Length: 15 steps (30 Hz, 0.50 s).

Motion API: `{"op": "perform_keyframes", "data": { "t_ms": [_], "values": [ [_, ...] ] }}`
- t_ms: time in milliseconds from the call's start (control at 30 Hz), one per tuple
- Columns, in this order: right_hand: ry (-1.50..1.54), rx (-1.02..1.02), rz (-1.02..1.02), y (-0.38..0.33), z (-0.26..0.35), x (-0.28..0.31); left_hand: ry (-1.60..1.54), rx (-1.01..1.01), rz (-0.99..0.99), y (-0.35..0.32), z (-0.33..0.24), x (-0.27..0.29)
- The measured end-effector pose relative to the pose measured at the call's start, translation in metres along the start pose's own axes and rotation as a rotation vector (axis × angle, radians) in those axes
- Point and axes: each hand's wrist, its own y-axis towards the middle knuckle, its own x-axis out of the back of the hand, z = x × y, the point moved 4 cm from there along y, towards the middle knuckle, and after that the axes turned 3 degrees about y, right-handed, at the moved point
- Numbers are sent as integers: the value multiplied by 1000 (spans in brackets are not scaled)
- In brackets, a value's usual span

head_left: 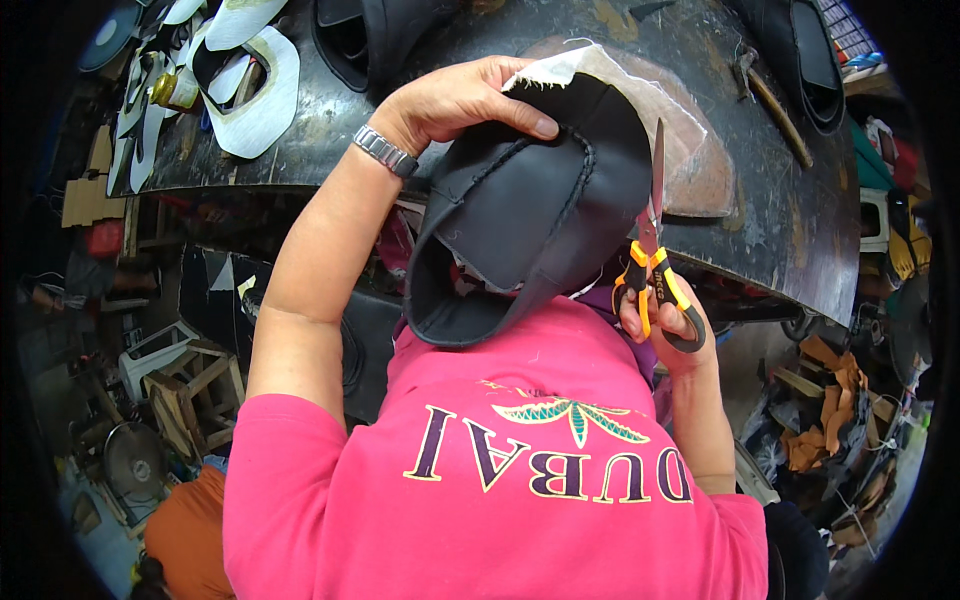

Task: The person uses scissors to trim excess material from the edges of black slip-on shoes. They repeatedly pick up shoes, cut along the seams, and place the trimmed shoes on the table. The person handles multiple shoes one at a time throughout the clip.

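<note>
My left hand (465, 100) grips a black stitched shoe upper (530, 210) with a pale fabric lining showing at its top edge, holding it up over the table's front edge. A metal watch sits on that wrist. My right hand (665, 320) holds scissors (652, 240) with orange and black handles. Their blades point up along the right side of the shoe upper, by the pale lining.
A dark, worn work table (780, 230) curves across the top. White cut-out pieces (255, 100) lie at its left, a hammer (770, 95) at its right, black shoe parts at the back. Wooden stools and a fan stand lower left, leather scraps lower right.
</note>
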Motion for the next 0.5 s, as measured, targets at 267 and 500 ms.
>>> {"op": "perform_keyframes", "data": {
  "t_ms": [267, 500],
  "values": [
    [6, 18, -54, 0, -1, 7, 56, -18, 12, 3, -9, 1],
    [-63, -28, -75, -8, 6, 13, 120, -41, 49, 4, -15, -5]
  ]
}}
